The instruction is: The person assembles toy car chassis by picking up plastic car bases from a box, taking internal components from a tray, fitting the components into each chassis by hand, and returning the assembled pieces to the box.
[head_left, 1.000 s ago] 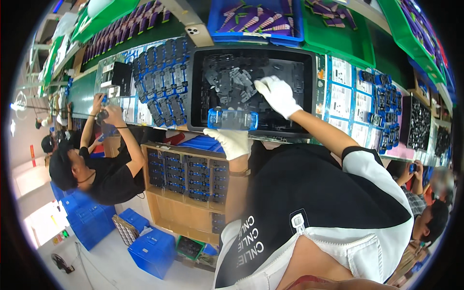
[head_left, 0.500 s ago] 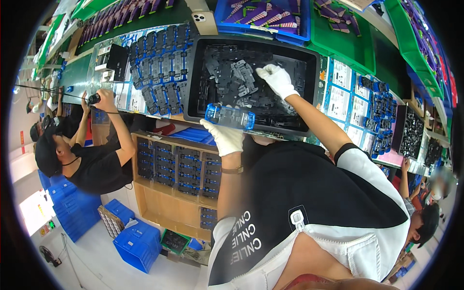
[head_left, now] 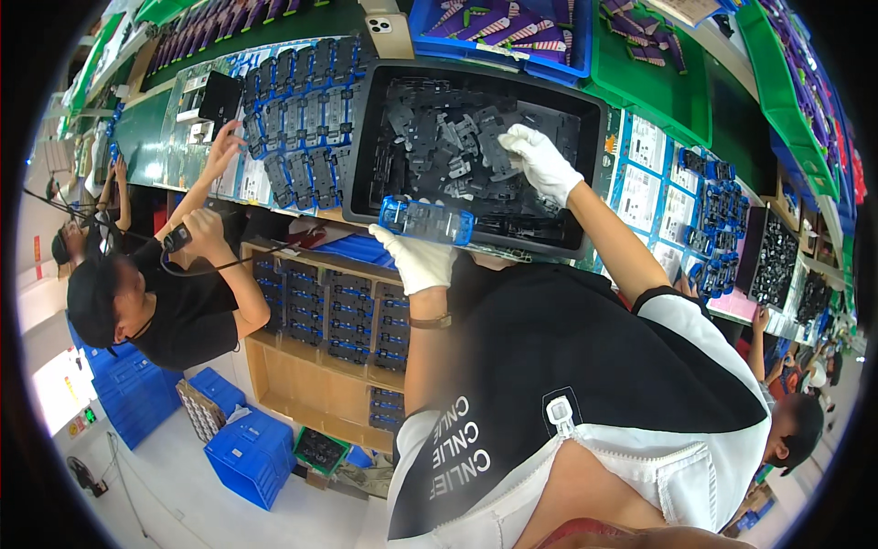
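Note:
My left hand (head_left: 419, 261), in a white glove, grips a translucent blue, car-shaped plastic shell (head_left: 427, 220) from below, at the near edge of a black bin. Flat black plastic parts (head_left: 448, 146) fill much of the bin (head_left: 361, 146) in a loose heap. Over its right half, my gloved right hand (head_left: 541, 166) is closed, thumb and fingers pinched at the edge of a dark plastic part (head_left: 494, 146). The fingers partly cover that piece.
Rows of blue-and-black assembled pieces (head_left: 306, 119) stand left of the bin; more (head_left: 718, 224) lie to the right. A phone (head_left: 389, 35) and a blue crate (head_left: 498, 55) of purple parts are beyond. A co-worker (head_left: 183, 302) works at the left, a cable near their hand.
My right hand has shifted slightly right, with a dark part now showing at its fingertips. My left hand still holds the blue shell. The co-worker at left has reached toward the bench.

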Tool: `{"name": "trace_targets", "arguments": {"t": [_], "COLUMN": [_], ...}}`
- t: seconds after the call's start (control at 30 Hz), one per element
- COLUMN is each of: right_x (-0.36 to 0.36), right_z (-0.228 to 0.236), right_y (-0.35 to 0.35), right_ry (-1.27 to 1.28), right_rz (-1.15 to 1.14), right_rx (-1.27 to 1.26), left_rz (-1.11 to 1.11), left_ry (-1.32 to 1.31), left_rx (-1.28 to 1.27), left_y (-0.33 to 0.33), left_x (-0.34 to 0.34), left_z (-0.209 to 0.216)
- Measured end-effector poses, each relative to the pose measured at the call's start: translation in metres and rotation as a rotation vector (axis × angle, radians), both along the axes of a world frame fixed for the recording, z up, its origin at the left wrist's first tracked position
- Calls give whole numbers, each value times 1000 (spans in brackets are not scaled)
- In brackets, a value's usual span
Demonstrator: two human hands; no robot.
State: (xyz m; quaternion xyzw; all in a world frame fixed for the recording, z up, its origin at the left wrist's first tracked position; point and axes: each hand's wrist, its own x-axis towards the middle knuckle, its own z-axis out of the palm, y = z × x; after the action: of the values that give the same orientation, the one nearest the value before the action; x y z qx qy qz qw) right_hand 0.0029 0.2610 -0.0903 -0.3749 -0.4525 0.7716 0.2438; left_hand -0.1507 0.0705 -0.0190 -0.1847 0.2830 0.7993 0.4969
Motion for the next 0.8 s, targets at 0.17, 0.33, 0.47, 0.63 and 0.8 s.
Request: {"name": "trace_targets", "arguments": {"t": [0.17, 0.33, 0.47, 0.63, 0.8], "right_x": [8, 20, 20, 15, 15], "right_z": [69, 62, 72, 99, 112], "right_y": [-20, -18, -20, -28, -34], "right_ry": [252, -11, 160, 84, 11], "right_rz": [112, 84, -34, -36, -36], "right_rx": [-131, 72, 28, 6, 9], "left_rz": [-37, -75, -65, -95, -85], "left_ry": [8, 25, 31, 15, -22], "left_rx": [89, 61, 132, 223, 227], "left_y": [-1, 2, 1, -2, -2], "left_x": [0, 7, 10, 10, 13], "left_z": [-9, -1, -1, -1, -1]}}
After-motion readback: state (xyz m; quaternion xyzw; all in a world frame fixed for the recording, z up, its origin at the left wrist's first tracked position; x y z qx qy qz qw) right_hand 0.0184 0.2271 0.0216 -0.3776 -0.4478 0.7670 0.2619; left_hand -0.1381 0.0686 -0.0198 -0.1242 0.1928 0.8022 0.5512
